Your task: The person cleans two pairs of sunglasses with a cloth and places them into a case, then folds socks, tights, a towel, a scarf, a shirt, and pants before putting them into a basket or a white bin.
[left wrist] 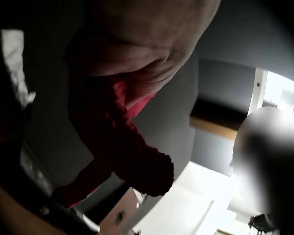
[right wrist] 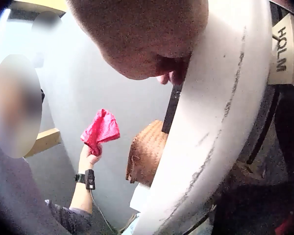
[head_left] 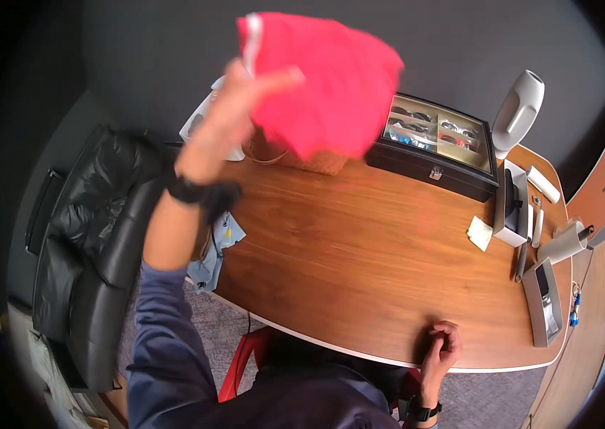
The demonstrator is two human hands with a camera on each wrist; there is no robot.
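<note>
Raised above the back of the wooden table (head_left: 331, 243), my left hand (head_left: 227, 118) grips a bright pinkish-red cloth (head_left: 331, 82) with a white strip along one edge. Blur softens both in the head view. The right wrist view shows the same cloth (right wrist: 100, 131) bunched above the left hand (right wrist: 92, 154). In the dark left wrist view, folds of the cloth (left wrist: 142, 166) hang beyond the palm. My right hand (head_left: 443, 354) rests at the table's front edge, fingers loosely curled and holding nothing. A woven basket (right wrist: 149, 152) stands at the back, partly hidden by the cloth in the head view.
Right of the basket sits a black glasses case (head_left: 435, 173) with a clear lid. A white handheld device (head_left: 519, 111), an open box (head_left: 513, 214), yellow notes (head_left: 480, 233) and a grey tray (head_left: 543, 307) line the right side. Light blue fabric (head_left: 209, 261) lies at the left edge.
</note>
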